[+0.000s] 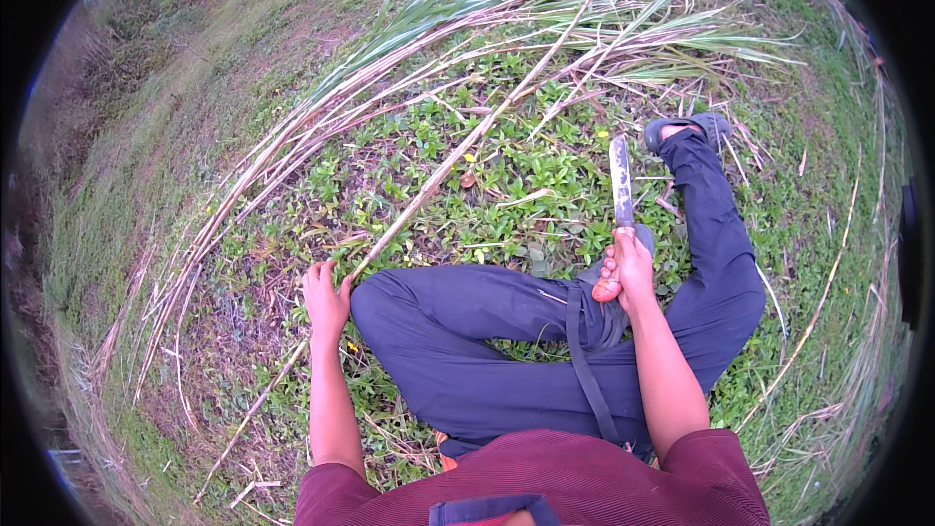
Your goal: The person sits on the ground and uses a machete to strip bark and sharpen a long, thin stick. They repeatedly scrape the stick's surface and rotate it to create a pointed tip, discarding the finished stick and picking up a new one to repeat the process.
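My left hand [327, 296] is closed around a long, dry, tan stalk [443, 171] beside my bent left knee. The stalk slants from the lower left up to the leafy bundle at the far side. My right hand [633, 271] grips a knife [621, 179] by its handle, whose reddish-orange butt shows below my fingers. Its long blade is worn and patchy and points away from me, above the ground between my legs. The blade is apart from the stalk.
A heap of cut stalks with long green leaves [487, 15] arcs across the far and left ground. My dark trousers [467, 331] and a grey shoe [716, 127] frame the near ground. Low green weeds [516, 161] and loose dry pieces cover the slope. More dry stalks [818, 312] lie at right.
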A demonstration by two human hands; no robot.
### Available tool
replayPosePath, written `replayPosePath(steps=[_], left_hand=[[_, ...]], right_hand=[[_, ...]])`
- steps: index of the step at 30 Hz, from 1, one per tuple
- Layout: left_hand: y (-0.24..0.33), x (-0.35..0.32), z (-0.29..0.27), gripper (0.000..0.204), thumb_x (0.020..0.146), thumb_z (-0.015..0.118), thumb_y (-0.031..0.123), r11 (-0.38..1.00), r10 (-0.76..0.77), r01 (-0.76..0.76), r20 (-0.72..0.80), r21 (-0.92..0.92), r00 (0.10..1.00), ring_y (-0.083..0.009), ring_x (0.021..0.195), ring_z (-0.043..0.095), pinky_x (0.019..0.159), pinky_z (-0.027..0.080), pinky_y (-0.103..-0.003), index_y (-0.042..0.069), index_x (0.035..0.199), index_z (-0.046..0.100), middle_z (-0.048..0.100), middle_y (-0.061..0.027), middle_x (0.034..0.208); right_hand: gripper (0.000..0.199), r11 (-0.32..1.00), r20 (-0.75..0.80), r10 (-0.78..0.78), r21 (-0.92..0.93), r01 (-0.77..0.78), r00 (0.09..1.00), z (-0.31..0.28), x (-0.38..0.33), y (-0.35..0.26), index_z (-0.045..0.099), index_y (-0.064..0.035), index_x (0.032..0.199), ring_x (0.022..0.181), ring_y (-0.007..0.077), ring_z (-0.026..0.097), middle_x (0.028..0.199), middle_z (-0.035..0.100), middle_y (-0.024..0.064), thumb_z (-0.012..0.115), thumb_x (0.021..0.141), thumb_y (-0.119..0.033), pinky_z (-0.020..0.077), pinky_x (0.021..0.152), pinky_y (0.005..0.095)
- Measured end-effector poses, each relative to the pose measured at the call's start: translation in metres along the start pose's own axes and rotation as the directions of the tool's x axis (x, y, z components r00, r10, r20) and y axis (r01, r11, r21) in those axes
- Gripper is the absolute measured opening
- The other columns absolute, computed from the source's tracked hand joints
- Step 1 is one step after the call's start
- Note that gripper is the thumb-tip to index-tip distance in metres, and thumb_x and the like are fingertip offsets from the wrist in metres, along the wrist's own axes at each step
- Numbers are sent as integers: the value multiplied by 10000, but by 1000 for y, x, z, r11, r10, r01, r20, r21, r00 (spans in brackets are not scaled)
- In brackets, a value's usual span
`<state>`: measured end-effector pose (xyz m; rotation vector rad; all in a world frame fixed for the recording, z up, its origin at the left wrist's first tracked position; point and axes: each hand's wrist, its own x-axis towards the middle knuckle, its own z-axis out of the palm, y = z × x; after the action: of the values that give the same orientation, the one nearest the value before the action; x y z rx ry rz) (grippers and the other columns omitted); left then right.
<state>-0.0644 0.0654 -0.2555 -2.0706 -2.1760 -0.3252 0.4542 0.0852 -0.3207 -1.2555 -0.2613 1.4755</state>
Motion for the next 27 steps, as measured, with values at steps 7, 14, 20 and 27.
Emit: replayPosePath(steps=[7,14,20,27], left_hand=[[103,100,51,392,873,747,234,968,169,-157,47,-195,984,-347,1062,583,921,478,-446,32,1175,602,615,-166,1116],[123,129,124,314,1006,571,336,970,-33,75,179,-233,983,-484,788,633,707,479,-578,24,988,542,659,-258,821],[131,126,27,255,1041,520,297,995,69,-67,29,-75,997,-398,662,636,601,469,-517,59,952,539,655,-186,735],[101,186,-182,283,1080,461,323,972,165,-70,-439,224,883,-128,488,426,469,348,-331,113,942,592,526,-17,610]], right_hand=[[227,999,-18,31,-38,-32,999,-1,5,-2,507,-91,961,532,114,514,722,531,25,611,1019,-285,476,455,295],[219,987,40,33,-156,-27,999,11,4,4,521,-78,978,513,116,513,719,540,30,598,1028,-277,468,442,301],[206,993,20,30,-113,-28,999,1,4,-4,519,-76,979,528,114,514,742,532,30,592,1031,-261,475,448,301],[217,991,26,48,-128,-45,999,6,4,-3,526,-62,991,534,121,519,749,533,33,600,1025,-263,479,451,309]])
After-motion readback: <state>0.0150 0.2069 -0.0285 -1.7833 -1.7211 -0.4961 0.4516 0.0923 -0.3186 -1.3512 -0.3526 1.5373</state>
